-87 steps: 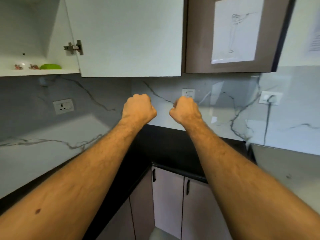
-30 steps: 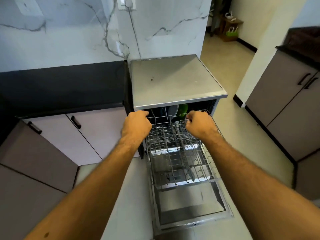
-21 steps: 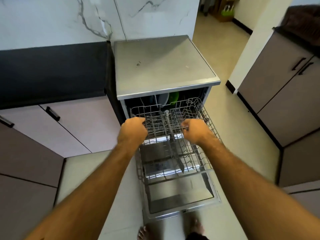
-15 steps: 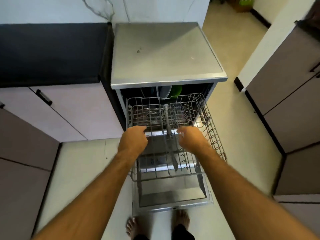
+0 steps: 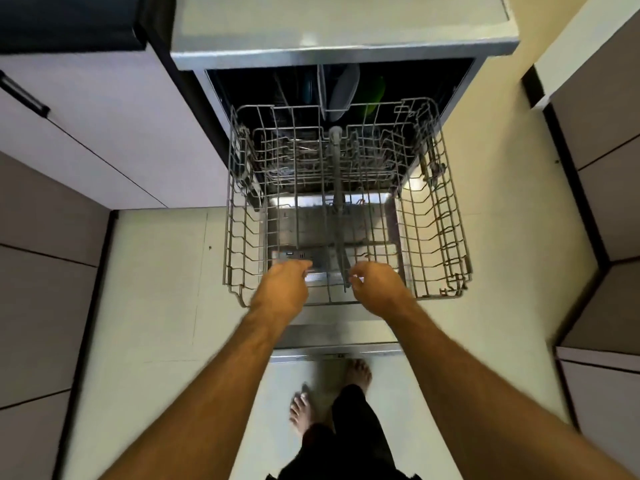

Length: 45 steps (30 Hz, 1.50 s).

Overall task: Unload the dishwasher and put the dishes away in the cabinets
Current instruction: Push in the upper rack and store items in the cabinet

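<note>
The dishwasher (image 5: 339, 32) stands open, its door (image 5: 332, 336) folded down over the floor. Its upper wire rack (image 5: 436, 216) is pulled far out above the door and looks bare. Deep inside, behind the rack, a pale plate (image 5: 343, 91), a green plate (image 5: 375, 95) and a dark blue plate (image 5: 308, 91) stand on edge. My left hand (image 5: 284, 285) curls over the rack's front rim, left of the centre bar. My right hand (image 5: 377, 285) hooks the same rim just right of that bar, its fingers looser.
Pale lower cabinets (image 5: 104, 133) and a black countertop (image 5: 69, 22) run along the left. More cabinets (image 5: 606, 168) line the right side. My bare feet (image 5: 356, 372) stand on the cream floor just behind the door's edge.
Both hands dropped from the wall cabinets to the dishwasher, took the upper rack's front rim and drew it out towards me. My view tilted down until my feet showed.
</note>
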### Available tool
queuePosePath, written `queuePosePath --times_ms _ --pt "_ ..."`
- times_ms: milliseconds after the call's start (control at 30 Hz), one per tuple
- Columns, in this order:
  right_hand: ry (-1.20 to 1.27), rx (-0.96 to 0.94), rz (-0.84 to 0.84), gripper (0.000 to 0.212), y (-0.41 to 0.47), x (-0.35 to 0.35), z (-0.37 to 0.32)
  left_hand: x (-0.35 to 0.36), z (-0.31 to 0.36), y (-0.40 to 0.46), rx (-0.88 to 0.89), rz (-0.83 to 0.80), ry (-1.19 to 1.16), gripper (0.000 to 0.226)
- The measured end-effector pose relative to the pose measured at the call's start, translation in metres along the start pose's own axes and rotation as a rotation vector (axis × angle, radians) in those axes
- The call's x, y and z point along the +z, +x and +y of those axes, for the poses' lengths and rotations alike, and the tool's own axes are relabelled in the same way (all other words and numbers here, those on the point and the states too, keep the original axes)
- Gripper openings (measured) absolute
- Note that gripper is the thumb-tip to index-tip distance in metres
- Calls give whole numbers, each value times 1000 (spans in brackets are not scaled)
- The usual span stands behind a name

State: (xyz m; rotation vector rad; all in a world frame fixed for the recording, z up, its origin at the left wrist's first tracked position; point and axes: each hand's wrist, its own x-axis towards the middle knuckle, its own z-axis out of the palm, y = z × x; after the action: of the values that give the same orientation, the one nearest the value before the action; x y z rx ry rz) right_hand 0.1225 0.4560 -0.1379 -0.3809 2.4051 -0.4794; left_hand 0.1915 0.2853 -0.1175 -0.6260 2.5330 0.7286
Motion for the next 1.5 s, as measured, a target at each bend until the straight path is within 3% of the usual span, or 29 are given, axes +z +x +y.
queuePosePath --times_ms 133,267,533,667,933,1233,1367,1500 --pt "6 -22 -66 26 -2 27 13 25 -8 3 -26 -87 9 53" --pt "-92 -49 -159 29 -6 42 16 37 -16 0 62 -174 50 37" --pt "-257 -119 -5 27 4 73 22 61 -30 0 49 -237 264 43" --pt "-353 -193 -5 29 13 77 26 64 -31 13 155 -179 432 33" --pt "-368 -273 20 41 21 75 27 56 -38 31 310 -111 484 35" --pt "-398 -332 73 39 72 46 16 43 -16 83 258 -42 477 24" --pt "-401 -368 95 38 87 40 19 48 -9 99 205 -55 485 31" --pt "-373 -388 116 34 108 30 20 50 -2 111 213 47 478 38"
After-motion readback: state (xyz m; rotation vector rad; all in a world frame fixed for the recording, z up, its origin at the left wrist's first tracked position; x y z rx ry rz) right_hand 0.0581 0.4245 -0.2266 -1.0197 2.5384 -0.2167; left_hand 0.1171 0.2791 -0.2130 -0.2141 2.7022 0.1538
